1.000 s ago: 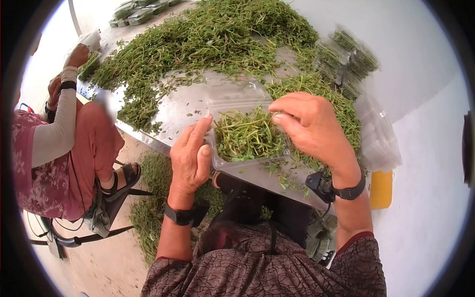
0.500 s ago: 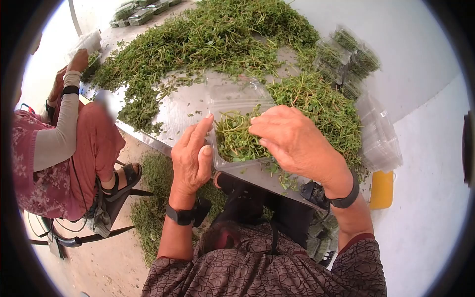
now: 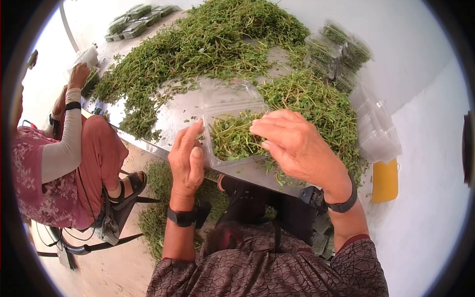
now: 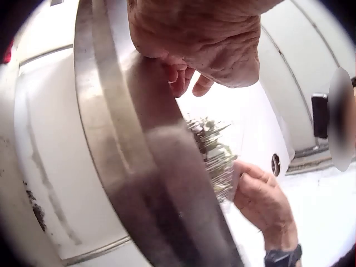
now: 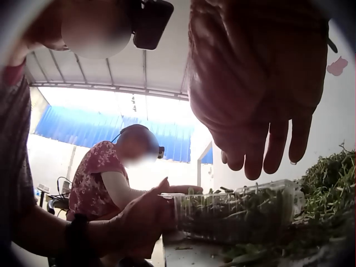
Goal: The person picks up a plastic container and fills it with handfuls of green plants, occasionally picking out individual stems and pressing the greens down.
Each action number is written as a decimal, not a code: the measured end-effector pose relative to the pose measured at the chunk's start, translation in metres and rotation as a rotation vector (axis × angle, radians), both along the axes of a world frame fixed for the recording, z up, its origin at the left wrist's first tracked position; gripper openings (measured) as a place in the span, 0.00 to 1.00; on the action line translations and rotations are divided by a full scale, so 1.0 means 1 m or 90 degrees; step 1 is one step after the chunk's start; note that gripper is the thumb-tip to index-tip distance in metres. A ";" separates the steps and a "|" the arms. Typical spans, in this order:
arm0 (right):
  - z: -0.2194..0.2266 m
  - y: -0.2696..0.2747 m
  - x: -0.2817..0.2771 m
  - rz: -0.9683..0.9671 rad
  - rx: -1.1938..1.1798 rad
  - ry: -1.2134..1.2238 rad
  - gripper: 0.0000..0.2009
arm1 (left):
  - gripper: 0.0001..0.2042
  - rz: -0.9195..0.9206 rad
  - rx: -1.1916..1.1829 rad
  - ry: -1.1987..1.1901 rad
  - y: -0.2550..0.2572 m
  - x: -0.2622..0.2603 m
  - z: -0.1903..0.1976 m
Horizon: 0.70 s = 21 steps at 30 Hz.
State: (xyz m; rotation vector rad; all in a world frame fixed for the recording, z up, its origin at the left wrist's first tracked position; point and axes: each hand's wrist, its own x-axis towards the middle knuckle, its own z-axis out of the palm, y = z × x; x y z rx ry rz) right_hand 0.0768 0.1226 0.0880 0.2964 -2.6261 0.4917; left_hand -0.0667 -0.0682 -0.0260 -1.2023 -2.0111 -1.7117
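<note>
A clear plastic clamshell box (image 3: 209,148) stands near the table's front edge, its lid (image 3: 230,94) tipped back away from me. Leafy green stems (image 3: 228,137) fill it. My left hand (image 3: 185,161) rests its straight fingers along the box's left side, with the thumb apart. Over the right part of the greens is my right hand (image 3: 303,146), fingers extended and close together, fingertips at the stems. In the right wrist view, the right hand's fingers point down, just above the filled box (image 5: 239,214), and grip nothing visible.
A large heap of greens (image 3: 213,44) covers the back of the table (image 3: 178,109), with a smaller heap (image 3: 316,99) at right. Filled boxes (image 3: 341,52) and nested clear containers (image 3: 373,123) stand farther right. Another person (image 3: 59,163) sits at left. More filled boxes (image 3: 136,22) are far back.
My right hand has moved left from the box's right rim to over the greens. The left hand has stayed at the box's left side. The head view has shifted slightly.
</note>
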 end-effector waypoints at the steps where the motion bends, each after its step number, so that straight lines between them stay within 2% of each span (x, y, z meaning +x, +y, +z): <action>1: -0.002 -0.001 0.005 -0.014 -0.011 -0.006 0.12 | 0.26 -0.010 0.026 -0.052 -0.002 0.001 0.001; 4: -0.011 -0.005 0.015 -0.032 -0.006 -0.008 0.13 | 0.28 0.017 0.060 0.032 -0.013 0.000 0.015; 6: -0.017 -0.008 0.016 -0.032 -0.020 -0.007 0.14 | 0.28 0.026 0.050 0.058 -0.015 0.005 0.038; 8: -0.019 -0.015 0.017 -0.044 0.005 0.029 0.14 | 0.27 -0.059 -0.063 0.183 -0.014 0.002 0.057; 12: -0.026 -0.024 0.019 -0.047 -0.007 0.043 0.14 | 0.25 -0.166 -0.192 0.282 0.009 0.006 0.070; 14: -0.028 -0.027 0.020 -0.065 -0.014 0.023 0.15 | 0.29 -0.184 -0.247 0.300 0.014 0.008 0.073; 16: -0.030 -0.029 0.022 -0.070 -0.017 0.015 0.16 | 0.24 -0.191 -0.286 0.302 0.020 0.007 0.070; 18: -0.035 -0.029 0.023 -0.071 -0.030 0.031 0.15 | 0.23 -0.177 -0.303 0.323 0.020 0.006 0.075; 21: -0.040 -0.027 0.024 -0.070 -0.043 0.033 0.17 | 0.22 -0.146 -0.330 0.278 0.019 0.005 0.077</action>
